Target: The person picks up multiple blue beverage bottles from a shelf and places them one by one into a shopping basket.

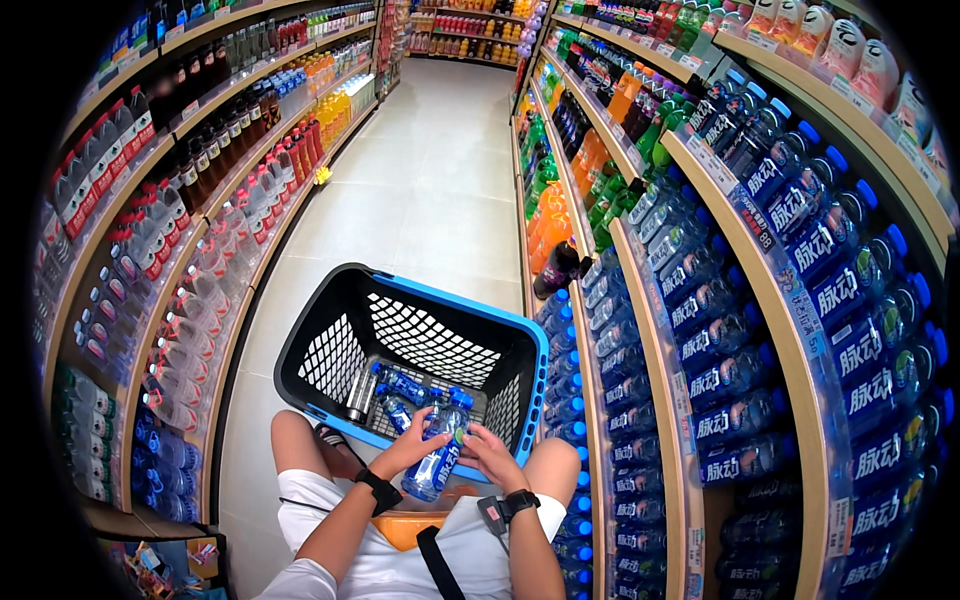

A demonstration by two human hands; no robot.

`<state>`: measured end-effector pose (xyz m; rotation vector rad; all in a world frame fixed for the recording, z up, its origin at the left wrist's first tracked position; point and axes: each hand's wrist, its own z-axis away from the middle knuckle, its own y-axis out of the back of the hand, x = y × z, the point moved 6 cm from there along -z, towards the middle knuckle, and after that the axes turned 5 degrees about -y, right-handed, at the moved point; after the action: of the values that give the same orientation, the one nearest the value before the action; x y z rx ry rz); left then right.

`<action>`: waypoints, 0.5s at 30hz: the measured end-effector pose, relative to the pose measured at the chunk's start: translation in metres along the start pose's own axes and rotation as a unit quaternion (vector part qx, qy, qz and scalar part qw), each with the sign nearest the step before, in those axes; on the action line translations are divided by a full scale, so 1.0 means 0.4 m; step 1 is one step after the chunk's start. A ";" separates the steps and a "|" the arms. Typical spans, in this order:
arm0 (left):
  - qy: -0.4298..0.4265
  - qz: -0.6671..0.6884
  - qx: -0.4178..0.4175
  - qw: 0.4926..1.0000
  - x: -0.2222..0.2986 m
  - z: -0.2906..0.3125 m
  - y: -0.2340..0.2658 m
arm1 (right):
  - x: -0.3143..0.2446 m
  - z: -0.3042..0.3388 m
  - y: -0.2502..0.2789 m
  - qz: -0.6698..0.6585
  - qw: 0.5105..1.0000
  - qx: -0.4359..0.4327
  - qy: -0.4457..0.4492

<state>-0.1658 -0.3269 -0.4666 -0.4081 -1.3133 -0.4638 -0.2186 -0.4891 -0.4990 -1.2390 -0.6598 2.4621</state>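
Note:
In front of my knees, over the near rim of the shopping basket (pixel 545 375), a blue-labelled drink bottle (pixel 432 468) is tilted with its blue cap away from me. My left hand (pixel 408 446) wraps its near-left side, fingers closed on it. My right hand (pixel 492 456) is at the bottle's right side, its fingers bent against the label; its grip is partly hidden. Inside the black, blue-rimmed basket lie similar blue bottles (pixel 404 384), along with a dark, silvery cylindrical container (pixel 361 393).
Right of me, shelves (pixel 640 300) hold rows of the same blue-capped bottles, with orange and green drinks farther along. The left shelf (pixel 190 230) carries red-capped and clear bottles. A pale tiled aisle (pixel 425 150) runs ahead to another drinks shelf (pixel 465 25).

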 end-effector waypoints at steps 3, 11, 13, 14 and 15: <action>-0.001 0.010 0.005 1.000 -0.007 0.004 0.005 | -0.009 0.007 -0.011 -0.002 1.000 -0.004 -0.001; -0.030 -0.077 0.015 0.996 0.043 0.033 -0.004 | -0.008 0.007 0.001 -0.023 1.000 -0.013 0.012; -0.036 -0.073 0.002 0.997 0.050 0.040 -0.005 | -0.010 0.011 0.002 -0.034 0.999 0.000 0.022; -0.043 -0.069 -0.012 0.997 0.059 0.043 -0.009 | -0.011 0.012 0.000 -0.034 0.999 0.001 0.023; -0.043 -0.069 -0.012 0.997 0.067 0.043 -0.008 | -0.011 0.013 -0.001 -0.034 0.999 0.007 0.020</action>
<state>-0.1764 -0.3230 -0.4366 -0.3630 -1.4266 -0.5831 -0.2200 -0.4921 -0.4931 -1.2372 -0.6615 2.3772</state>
